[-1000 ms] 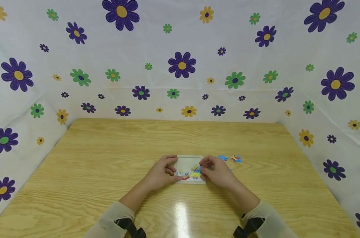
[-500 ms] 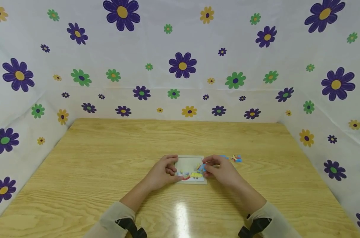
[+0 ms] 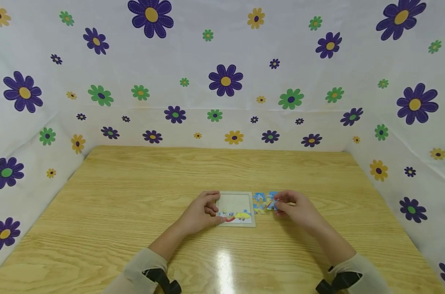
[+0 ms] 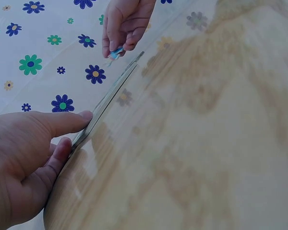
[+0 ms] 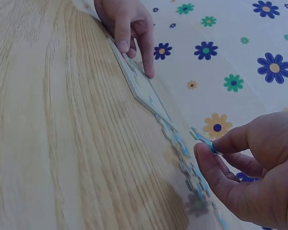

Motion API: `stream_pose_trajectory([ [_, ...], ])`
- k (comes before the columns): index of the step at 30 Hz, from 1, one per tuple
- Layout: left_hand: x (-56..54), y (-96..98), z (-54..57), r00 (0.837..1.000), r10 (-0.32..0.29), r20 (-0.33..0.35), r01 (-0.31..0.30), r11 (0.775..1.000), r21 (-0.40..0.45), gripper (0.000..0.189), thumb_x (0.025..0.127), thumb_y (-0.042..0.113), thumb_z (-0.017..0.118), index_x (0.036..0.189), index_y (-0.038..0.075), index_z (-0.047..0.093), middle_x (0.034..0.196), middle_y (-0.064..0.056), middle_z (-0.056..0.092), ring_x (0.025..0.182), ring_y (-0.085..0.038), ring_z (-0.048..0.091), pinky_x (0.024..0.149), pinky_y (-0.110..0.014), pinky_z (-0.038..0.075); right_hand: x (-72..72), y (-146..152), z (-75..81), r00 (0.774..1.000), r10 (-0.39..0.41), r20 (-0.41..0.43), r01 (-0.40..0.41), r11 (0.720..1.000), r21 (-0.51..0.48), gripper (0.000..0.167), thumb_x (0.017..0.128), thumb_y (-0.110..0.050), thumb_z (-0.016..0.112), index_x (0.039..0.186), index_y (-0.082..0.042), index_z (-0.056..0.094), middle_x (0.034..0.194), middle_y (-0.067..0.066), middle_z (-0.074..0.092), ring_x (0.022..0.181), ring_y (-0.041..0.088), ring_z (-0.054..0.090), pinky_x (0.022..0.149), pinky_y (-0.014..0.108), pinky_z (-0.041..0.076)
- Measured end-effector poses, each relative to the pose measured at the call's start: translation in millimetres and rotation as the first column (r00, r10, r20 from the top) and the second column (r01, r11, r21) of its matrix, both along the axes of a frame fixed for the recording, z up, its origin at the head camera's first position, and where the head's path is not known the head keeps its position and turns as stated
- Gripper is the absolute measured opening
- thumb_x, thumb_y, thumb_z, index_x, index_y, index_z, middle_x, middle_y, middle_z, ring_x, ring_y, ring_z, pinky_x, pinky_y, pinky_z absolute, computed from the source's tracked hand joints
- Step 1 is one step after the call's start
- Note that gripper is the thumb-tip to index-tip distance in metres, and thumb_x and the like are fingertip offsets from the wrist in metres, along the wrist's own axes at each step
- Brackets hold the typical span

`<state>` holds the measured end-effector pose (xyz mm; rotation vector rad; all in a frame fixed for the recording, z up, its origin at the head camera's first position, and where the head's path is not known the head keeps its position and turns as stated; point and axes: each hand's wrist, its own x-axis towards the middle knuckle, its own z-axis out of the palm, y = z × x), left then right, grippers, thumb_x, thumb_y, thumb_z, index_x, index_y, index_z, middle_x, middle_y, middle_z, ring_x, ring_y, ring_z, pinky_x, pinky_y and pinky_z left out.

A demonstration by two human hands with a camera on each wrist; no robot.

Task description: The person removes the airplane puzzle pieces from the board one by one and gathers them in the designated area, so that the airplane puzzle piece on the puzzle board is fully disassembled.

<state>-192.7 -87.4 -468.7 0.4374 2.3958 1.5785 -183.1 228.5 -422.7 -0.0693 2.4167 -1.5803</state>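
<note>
Blue puzzle piece [image 5: 205, 141] partly hidden, pinched by right hand [image 3: 297, 209]; left hand [image 3: 198, 213], grip clamped on frame [image 3: 253, 212].

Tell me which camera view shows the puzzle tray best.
The head view: it looks down on the puzzle tray, showing its bare upper part and the pieces along the bottom. The left wrist view catches it nearly edge-on; the right wrist view shows it slanted, partly behind the left hand.
</note>
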Motion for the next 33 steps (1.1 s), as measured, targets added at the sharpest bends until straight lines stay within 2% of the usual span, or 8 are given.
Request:
stream_pose_trajectory([
  [5,-0.3,-0.9,0.3,1.0,-0.021,-0.007,0.021,1.0,-0.006,0.078,0.078,0.013,0.087,0.144,-0.001,0.049,0.149,-0.007,0.044,0.094,-0.014,0.054,0.079,-0.018,0.051,3.2,14.6,-0.9,1.0,-0.021,0.002,0.021,1.0,0.012,0.03,0.1,-0.004,0.059,0.126,0.01,0.056,0.113,0.021,0.062,0.089,0.019,0.069,0.077,0.028,0.06],
  [18,0.6,-1.9,-0.5,1.0,-0.029,0.004,0.029,0.999,0.025,0.081,0.074,0.011,0.089,0.144,-0.001,0.049,0.15,-0.009,0.043,0.096,-0.018,0.054,0.08,-0.02,0.05,3.3,42.9,-3.9,0.998,-0.055,0.03,0.052,0.996,0.072,0.035,0.098,-0.007,0.062,0.125,0.013,0.055,0.113,0.02,0.064,0.089,0.014,0.066,0.077,0.026,0.059],
  [23,1.2,-2.2,0.0,0.999,-0.04,0.009,0.039,0.999,0.024,0.083,0.074,0.012,0.089,0.145,-0.001,0.048,0.152,-0.009,0.041,0.097,-0.017,0.053,0.08,-0.019,0.05,3.2,49.6,-3.5,0.996,-0.071,0.061,0.065,0.993,0.101,0.037,0.097,-0.011,0.065,0.124,0.012,0.055,0.108,0.017,0.066,0.087,0.013,0.066,0.076,0.026,0.059],
  [33,0.9,-2.3,0.4,0.999,-0.036,0.004,0.036,0.999,0.011,0.083,0.075,0.013,0.089,0.145,-0.001,0.047,0.151,-0.009,0.042,0.096,-0.016,0.053,0.08,-0.019,0.05,0.8,54.1,-2.6,0.995,-0.083,0.06,0.074,0.989,0.13,0.036,0.095,-0.009,0.068,0.122,0.013,0.056,0.099,0.011,0.064,0.084,0.012,0.064,0.073,0.027,0.059],
])
